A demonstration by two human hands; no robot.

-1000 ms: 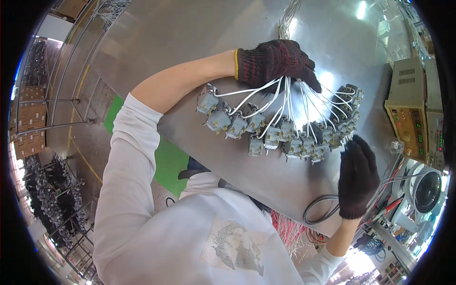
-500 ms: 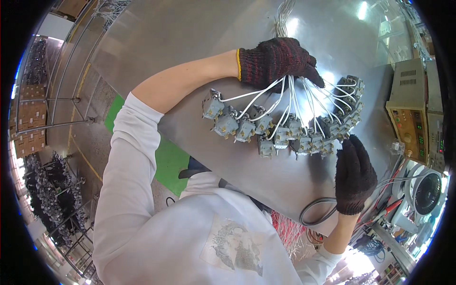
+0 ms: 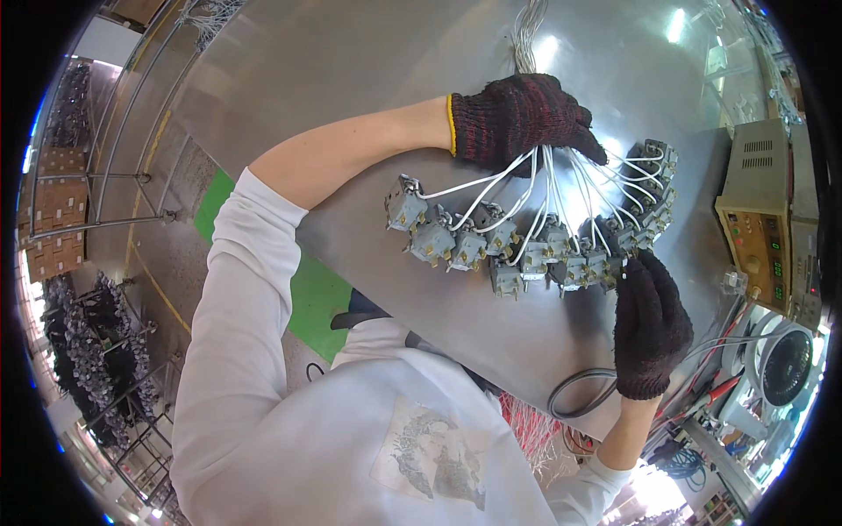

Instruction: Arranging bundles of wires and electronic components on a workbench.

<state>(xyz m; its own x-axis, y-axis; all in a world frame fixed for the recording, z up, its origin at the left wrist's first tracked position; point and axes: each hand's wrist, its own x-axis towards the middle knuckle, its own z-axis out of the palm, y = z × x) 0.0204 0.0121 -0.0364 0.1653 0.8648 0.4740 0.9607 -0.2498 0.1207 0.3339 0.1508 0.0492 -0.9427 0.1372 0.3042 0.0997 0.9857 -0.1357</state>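
Observation:
My left hand (image 3: 531, 121), in a dark knit glove with a yellow cuff, is closed around a bundle of white wires (image 3: 548, 180). The wires fan out from under it to several small grey plug-like parts with brass prongs (image 3: 469, 249), lying in a curved row on the metal table. Past the glove, the far ends of the bundle (image 3: 528, 35) run up the table. My right hand (image 3: 651, 324), gloved in black, has its fingers pressed together at the near right end of the row. Its fingertips touch the parts there; whether they pinch one is hidden.
The metal table (image 3: 368, 57) spreads under the work. At the right stand a beige instrument with dials and a lit display (image 3: 756, 210), a fan (image 3: 785, 368), and a looped grey cable (image 3: 570, 394). Metal racks (image 3: 101, 180) and stacked cartons (image 3: 54, 215) are at the left.
My left hand has shifted slightly right, and the left-hand grey parts have moved right and a little nearer with the wires. My right hand has moved slightly left against the row.

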